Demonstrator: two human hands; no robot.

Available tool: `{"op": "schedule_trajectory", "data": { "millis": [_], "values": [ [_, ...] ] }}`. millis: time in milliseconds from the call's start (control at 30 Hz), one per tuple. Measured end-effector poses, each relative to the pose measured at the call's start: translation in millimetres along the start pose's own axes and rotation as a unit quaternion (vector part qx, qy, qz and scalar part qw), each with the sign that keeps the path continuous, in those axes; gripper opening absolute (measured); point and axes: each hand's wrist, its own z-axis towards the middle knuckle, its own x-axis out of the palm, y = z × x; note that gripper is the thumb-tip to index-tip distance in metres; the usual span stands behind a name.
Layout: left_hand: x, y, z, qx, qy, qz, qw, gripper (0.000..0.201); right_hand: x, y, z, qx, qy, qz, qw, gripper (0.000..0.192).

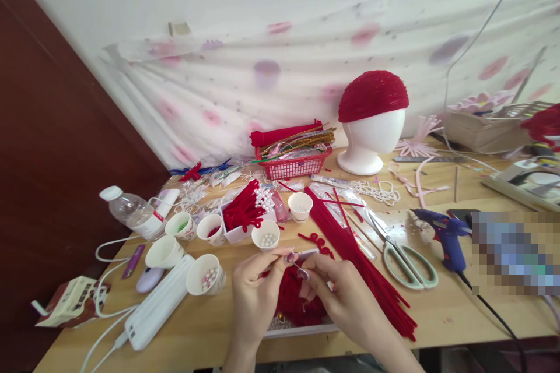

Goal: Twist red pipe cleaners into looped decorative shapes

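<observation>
My left hand (258, 282) and my right hand (339, 291) are close together near the table's front edge, fingertips pinched. Between the two pinches runs a short thin strand (298, 266); whether it is wire or thread I cannot tell. Below them sits a white box (301, 332) holding red fuzzy pieces (291, 297) and small clear beads, partly hidden by my hands. Just behind lies a curled red pipe-cleaner piece (321, 243). A paper cup of white beads (265, 227) stands behind my left hand. A bundle of red pipe cleaners (359, 262) stretches beside my right hand.
Scissors (409, 265) and a blue glue gun (446, 236) lie at right. More paper cups (205, 274), a white power strip (157, 303) and a plastic bottle (133, 213) are at left. Behind stand a red basket (297, 168) and a foam head (371, 134) with a red cap.
</observation>
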Motion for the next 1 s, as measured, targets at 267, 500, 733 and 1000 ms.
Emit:
{"op": "schedule_trajectory", "data": {
  "millis": [267,500,733,1000],
  "values": [
    [-2.6,-5.1,4.1,-0.061,-0.013,-0.082,0.995,0.009,-5.7,6.7,-3.8,0.026,0.018,0.039,0.999,0.026],
    [-2.0,6.1,23.5,-0.125,-0.012,-0.163,0.979,0.005,-11.9,-9.4,3.9,0.105,0.083,0.169,0.976,0.022],
    [-0.1,7.2,26.2,-0.14,0.004,-0.162,0.977,0.007,-4.9,-17.5,22.7,0.087,0.079,0.251,0.961,0.036],
    [-2.7,8.1,29.2,-0.144,-0.015,-0.16,0.976,0.01,1.1,-18.8,17.1,0.075,0.056,0.161,0.983,0.025]
  ]
}}
